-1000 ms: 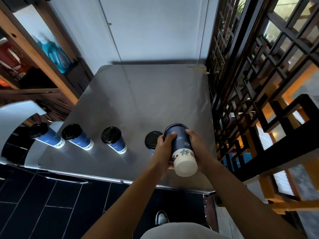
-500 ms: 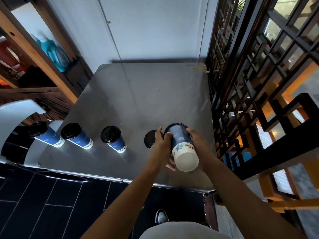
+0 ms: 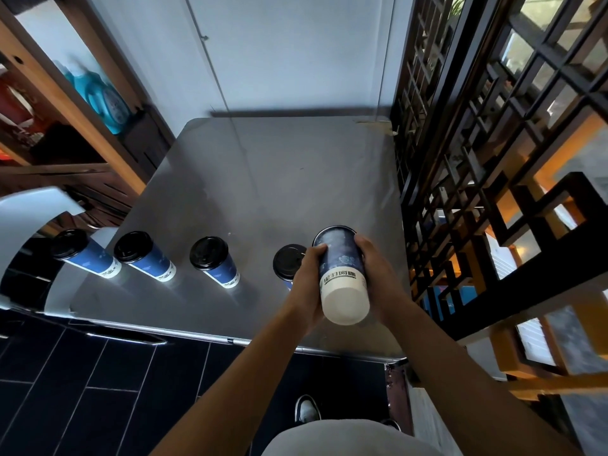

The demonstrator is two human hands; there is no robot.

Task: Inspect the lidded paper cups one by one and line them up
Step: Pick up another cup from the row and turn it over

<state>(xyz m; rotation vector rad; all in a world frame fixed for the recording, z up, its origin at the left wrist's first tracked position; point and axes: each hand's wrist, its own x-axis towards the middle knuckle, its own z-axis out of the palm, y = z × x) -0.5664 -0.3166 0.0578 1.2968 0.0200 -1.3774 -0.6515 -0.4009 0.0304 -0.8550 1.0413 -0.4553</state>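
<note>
Four lidded cups stand in a row on the steel table [image 3: 263, 179]; the nearest one [image 3: 287, 262] sits at nine o'clock of the held cup [image 3: 342, 278], partly hidden by the left hand [image 3: 306, 278]. Left hand and right hand [image 3: 378, 274] grip that dark blue cup tipped over, white base toward the camera, above the table's near-right corner.

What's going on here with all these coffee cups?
A person holds one dark blue paper cup in both hands, left hand and right hand, tipped with its white base toward the camera. Four more blue cups with black lids stand in a row along the steel table.
</note>
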